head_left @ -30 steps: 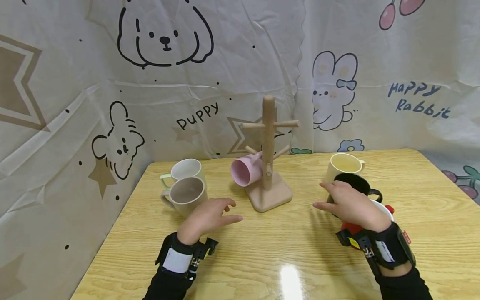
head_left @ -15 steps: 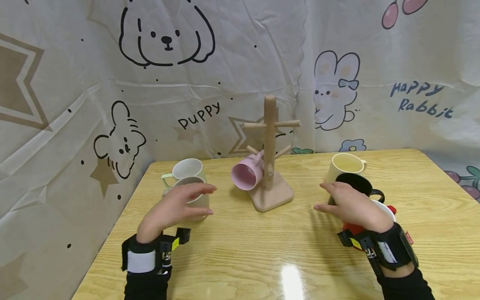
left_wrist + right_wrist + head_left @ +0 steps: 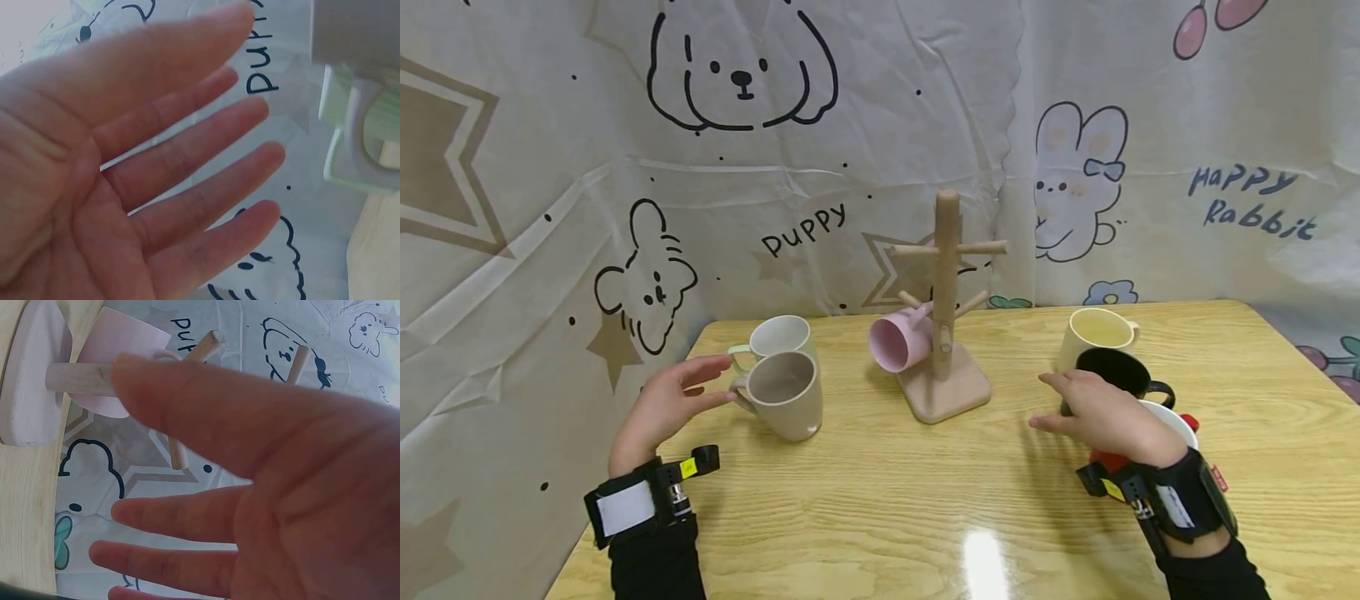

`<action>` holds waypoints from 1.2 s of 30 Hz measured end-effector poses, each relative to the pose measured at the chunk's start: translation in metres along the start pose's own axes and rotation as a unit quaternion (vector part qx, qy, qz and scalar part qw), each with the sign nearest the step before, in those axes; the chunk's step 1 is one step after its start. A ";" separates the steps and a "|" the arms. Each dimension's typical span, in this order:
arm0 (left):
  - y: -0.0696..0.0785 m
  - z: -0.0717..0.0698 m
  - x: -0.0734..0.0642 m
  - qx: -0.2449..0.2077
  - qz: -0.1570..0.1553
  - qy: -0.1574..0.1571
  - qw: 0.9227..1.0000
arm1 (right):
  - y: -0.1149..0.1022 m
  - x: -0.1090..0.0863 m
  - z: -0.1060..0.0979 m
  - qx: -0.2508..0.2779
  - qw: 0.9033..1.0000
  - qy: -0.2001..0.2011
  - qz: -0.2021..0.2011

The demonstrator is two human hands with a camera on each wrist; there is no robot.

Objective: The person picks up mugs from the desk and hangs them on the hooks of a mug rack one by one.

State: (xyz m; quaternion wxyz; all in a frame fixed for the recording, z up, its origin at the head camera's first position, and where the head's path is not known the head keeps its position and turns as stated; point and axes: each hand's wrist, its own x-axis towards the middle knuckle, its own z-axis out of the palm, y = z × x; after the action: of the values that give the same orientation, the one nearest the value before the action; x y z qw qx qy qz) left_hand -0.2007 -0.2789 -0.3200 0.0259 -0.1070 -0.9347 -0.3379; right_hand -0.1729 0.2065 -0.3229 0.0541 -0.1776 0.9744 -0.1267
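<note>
Beige mug [image 3: 790,398] beside left hand [image 3: 662,410] (both hands [image 3: 1101,417] spread).

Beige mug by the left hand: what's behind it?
Behind the beige mug stands a green-handled mug; its rim, inside and handle show in part. Its lower front is covered; can't tell whether they touch.

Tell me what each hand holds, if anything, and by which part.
Nothing is held: the left hand is empty near the beige mug, the right hand near the black mug.
</note>
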 end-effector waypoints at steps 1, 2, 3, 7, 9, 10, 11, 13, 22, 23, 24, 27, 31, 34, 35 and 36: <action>-0.001 0.000 0.001 0.002 -0.002 0.001 1.000 | 0.000 0.000 0.000 0.000 1.000 0.001 -0.001; -0.002 0.001 0.001 0.004 -0.003 0.003 1.000 | 0.001 0.000 0.001 0.000 1.000 0.002 -0.001; -0.002 0.001 0.001 0.006 -0.005 0.004 1.000 | 0.001 0.000 0.001 0.000 1.000 0.002 -0.001; -0.003 0.002 0.001 0.021 -0.015 0.005 1.000 | 0.002 0.000 0.001 0.003 1.000 0.000 0.002; -0.004 0.003 0.002 0.029 -0.022 0.001 0.999 | 0.002 0.000 0.001 0.003 1.000 -0.002 0.002; -0.005 0.003 0.002 0.032 -0.026 0.000 0.999 | 0.002 0.000 0.001 0.004 1.000 -0.003 0.002; -0.005 0.003 0.002 0.034 -0.029 -0.001 0.999 | 0.002 0.000 0.001 0.004 1.000 -0.003 0.002; -0.006 0.004 0.002 0.038 -0.034 -0.002 0.999 | 0.002 0.000 0.001 0.003 1.000 -0.003 0.001; -0.011 0.007 0.005 0.053 -0.027 -0.002 0.998 | 0.001 0.001 0.001 -0.002 1.000 -0.005 -0.003; -0.012 0.008 0.006 0.054 -0.028 -0.002 0.998 | 0.001 0.000 0.000 -0.002 1.000 -0.006 -0.002; -0.013 0.009 0.006 0.056 -0.029 -0.001 0.998 | 0.001 0.000 0.000 -0.001 1.000 -0.007 -0.002; -0.019 0.014 0.010 0.052 -0.031 -0.003 0.998 | 0.001 0.000 0.000 0.002 1.000 -0.011 0.001; -0.027 0.021 0.015 0.032 -0.030 -0.020 0.999 | 0.002 0.000 0.001 0.008 1.000 -0.011 -0.003; -0.031 0.026 0.018 0.026 -0.035 -0.027 0.999 | 0.001 0.001 0.002 0.006 1.000 -0.009 -0.006; -0.031 0.028 0.019 0.024 -0.038 -0.026 0.999 | 0.001 0.001 0.002 0.007 1.000 -0.009 -0.007; -0.032 0.030 0.020 0.023 -0.040 -0.023 0.999 | 0.001 0.002 0.003 0.006 1.000 -0.009 -0.007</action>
State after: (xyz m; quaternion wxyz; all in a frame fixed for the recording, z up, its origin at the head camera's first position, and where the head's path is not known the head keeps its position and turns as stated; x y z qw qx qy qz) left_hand -0.2267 -0.2805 -0.3604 -0.0069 -0.0768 -0.9462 -0.3143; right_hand -0.1744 0.2061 -0.3256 0.0633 -0.1849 0.9719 -0.1312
